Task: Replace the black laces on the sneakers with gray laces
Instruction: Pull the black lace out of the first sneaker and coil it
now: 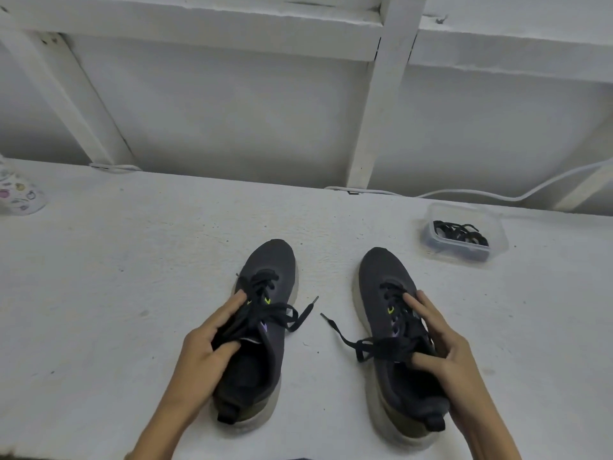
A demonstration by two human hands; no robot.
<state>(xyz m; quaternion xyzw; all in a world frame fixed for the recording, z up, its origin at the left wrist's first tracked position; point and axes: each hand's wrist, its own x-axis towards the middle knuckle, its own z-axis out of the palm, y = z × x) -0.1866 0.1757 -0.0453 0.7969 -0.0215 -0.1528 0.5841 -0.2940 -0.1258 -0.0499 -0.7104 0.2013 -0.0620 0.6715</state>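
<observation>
Two dark grey sneakers with pale soles stand side by side on the white table, toes pointing away. Both carry black laces, tied in loose bows. My left hand grips the left sneaker at its collar, thumb inside the opening and fingers along the outer side near the laces. In the same way my right hand grips the right sneaker, thumb in the opening, fingers along its outer side. A loose black lace end trails left from the right sneaker onto the table. No gray laces are plainly visible.
A clear plastic container holding dark laces sits at the back right. A white cable runs along the table's far edge. A patterned cup stands at the far left. Behind the table rises a white wall with beams.
</observation>
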